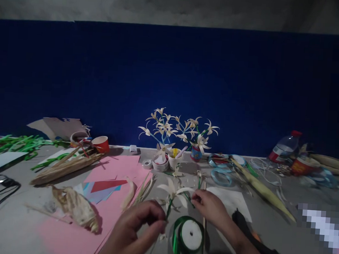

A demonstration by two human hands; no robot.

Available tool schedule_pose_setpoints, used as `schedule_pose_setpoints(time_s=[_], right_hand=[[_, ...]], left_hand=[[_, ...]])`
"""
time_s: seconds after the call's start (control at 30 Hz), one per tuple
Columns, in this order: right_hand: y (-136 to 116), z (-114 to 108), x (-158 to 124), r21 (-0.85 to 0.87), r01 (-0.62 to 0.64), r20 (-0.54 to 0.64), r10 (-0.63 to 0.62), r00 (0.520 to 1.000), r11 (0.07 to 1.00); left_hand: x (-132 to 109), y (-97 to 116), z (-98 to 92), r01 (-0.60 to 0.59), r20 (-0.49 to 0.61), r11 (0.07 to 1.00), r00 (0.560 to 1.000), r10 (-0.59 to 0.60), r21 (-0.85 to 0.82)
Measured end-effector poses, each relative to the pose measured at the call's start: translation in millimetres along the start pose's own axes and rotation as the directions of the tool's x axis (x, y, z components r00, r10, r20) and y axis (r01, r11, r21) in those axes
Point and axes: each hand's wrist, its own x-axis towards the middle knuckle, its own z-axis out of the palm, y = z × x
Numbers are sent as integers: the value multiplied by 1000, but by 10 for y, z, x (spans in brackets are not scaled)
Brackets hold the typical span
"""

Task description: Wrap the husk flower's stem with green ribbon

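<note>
My left hand [140, 229] is at the lower middle, fingers curled and pinched around the green-wrapped stem of a cream flower [172, 190]. My right hand [207, 205] is to its right, its fingertips closed at the end of a short green stem [188, 197] beside that flower. Below and between the hands lies a roll of green ribbon [191, 235], its loose end hanging at the left. Behind them, cups hold several cream flowers [163, 128] on blue and green stems.
Pink paper [108, 209] and a dried husk [79, 209] lie at left, green stems [20, 146] farther back. A red cup [100, 144] stands behind. At right are a black tool [257, 241], a long pale husk [263, 191] and a bottle [285, 146].
</note>
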Motion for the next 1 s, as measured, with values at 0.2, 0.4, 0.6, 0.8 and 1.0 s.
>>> schedule_pose_setpoints(time_s=[0.2, 0.4, 0.6, 0.8, 1.0], right_hand=[[-97, 36, 71, -157, -19, 47, 27, 999, 987], [-133, 1, 64, -206, -17, 56, 30, 998, 978], [-111, 11, 67, -197, -46, 35, 54, 998, 979], [-59, -29, 73, -97, -41, 11, 43, 999, 994], [291, -125, 287, 28, -118, -189, 121, 974, 993]], left_hand=[[14, -151, 27, 62, 26, 998, 998, -62, -1], [-8, -202, -42, 82, -32, 996, 996, -83, -16], [-49, -238, -8, 112, -107, 988, 987, -124, -109], [-37, -278, 86, 104, -110, 967, 985, -132, -234], [-6, -314, 140, 114, -67, 950, 988, -139, -290]])
